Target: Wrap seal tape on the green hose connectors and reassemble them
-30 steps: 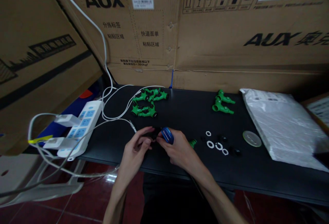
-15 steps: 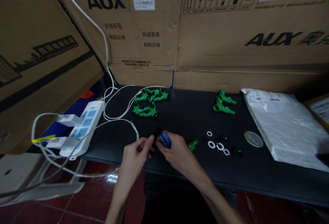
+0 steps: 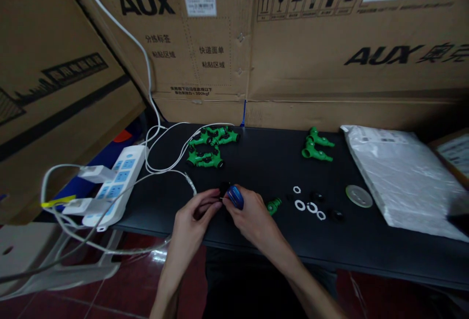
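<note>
Both hands meet over the near edge of the bench (image 3: 264, 162), with the small black part (image 3: 224, 188) between their fingertips and touching the blue ribbed piece (image 3: 235, 197) just to its right. The right hand (image 3: 254, 219) has its fingers curled shut round the blue piece, which points leftward at the black part (its tip is hidden). The left hand (image 3: 190, 219) pinches the black part between thumb and forefinger.
</note>
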